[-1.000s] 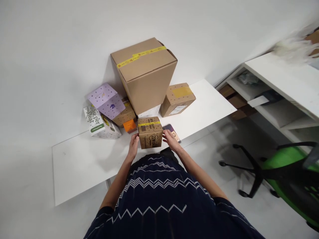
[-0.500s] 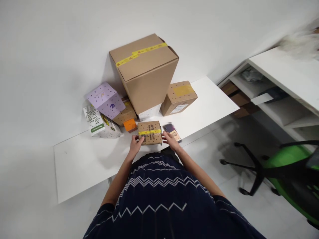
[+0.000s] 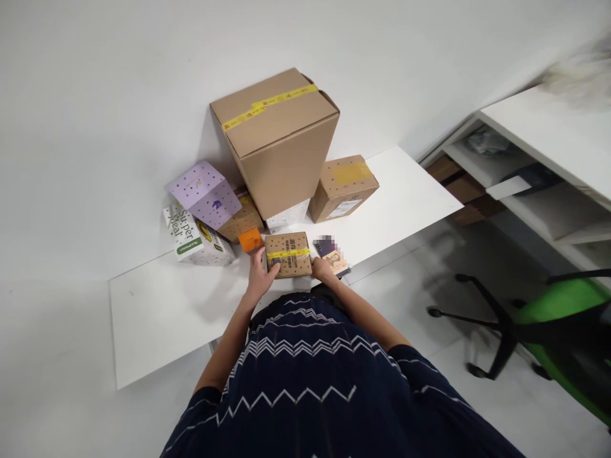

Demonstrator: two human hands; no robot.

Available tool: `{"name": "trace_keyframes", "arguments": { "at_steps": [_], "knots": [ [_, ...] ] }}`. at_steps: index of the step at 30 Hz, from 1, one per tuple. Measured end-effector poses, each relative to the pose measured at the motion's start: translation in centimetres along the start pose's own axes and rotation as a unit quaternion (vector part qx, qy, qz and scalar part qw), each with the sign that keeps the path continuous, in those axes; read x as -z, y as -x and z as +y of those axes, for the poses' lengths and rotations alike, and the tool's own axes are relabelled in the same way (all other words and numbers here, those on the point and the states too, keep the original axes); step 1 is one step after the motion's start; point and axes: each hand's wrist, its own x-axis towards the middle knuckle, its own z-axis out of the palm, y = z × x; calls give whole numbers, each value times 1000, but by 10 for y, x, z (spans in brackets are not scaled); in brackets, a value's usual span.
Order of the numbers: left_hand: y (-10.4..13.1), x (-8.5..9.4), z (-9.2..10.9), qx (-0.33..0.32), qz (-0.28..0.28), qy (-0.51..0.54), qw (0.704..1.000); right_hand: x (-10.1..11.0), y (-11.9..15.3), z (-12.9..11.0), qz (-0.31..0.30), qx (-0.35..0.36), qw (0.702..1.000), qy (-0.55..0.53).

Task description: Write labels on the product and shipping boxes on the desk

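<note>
A small cardboard box (image 3: 298, 266) with dark dots, printed lettering and a yellow tape strip (image 3: 287, 254) lies near the table's front edge. My left hand (image 3: 260, 278) grips its left side, thumb on the front left corner and fingers along the edge, the tips close to an orange box (image 3: 251, 240). At the right end of the tape strip, my right hand (image 3: 323, 269) is closed against the box's side with fingers curled. Whatever those fingers pinch is hidden. Beside that hand lies a phone (image 3: 326, 245) with a picture card on it.
Behind stands a large taped carton (image 3: 286, 165) on a white box (image 3: 289, 216). A taped dotted carton (image 3: 344, 187) is to its right. Left are a lilac box (image 3: 205, 191) and a white Su-per Meal box (image 3: 203, 248). A shelf unit (image 3: 563, 146) and green chair (image 3: 554, 302) stand right.
My right hand's fingers have gone from spread to curled against the box's right side. The left fingers have stretched forward along the box's left edge. The box has hardly moved.
</note>
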Motion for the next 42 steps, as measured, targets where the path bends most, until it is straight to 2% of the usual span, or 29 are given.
{"name": "trace_keyframes", "arguments": {
  "at_steps": [2,5,9,13,15,18,21,24,27,30,32,35,39,42],
  "knots": [
    [-6,8,10,-62,-32,-49,996,3,1,0,-4,3,1000,-17],
    [-19,18,22,-109,-112,-98,983,11,10,1,-9,8,998,-58],
    [-41,23,30,-122,-221,-116,961,27,32,5,-15,5,991,-130],
    [-56,20,33,-125,-257,-96,954,42,53,8,6,10,966,-258],
    [-57,15,34,-126,-247,-77,958,49,61,7,27,16,949,-314],
    [-50,-1,36,-111,-186,-69,974,55,70,0,78,35,932,-351],
    [-37,-22,41,-79,-128,-116,982,54,73,-9,128,84,922,-356],
    [-23,-38,45,-60,-111,-171,977,52,70,-17,134,136,923,-335],
    [-9,-39,47,-38,-118,-198,972,54,68,-22,119,162,923,-329],
    [4,-33,48,-27,-128,-209,969,62,72,-30,148,173,917,-328],
    [9,-29,48,-46,-108,-226,967,68,77,-38,169,190,912,-322],
    [9,-29,49,-123,-69,-286,948,69,79,-53,156,243,906,-308],
    [3,-35,46,-248,-56,-351,901,53,66,-72,129,327,887,-299],
    [2,-39,43,-269,-48,-377,885,38,52,-82,142,360,876,-287]
  ]
}}
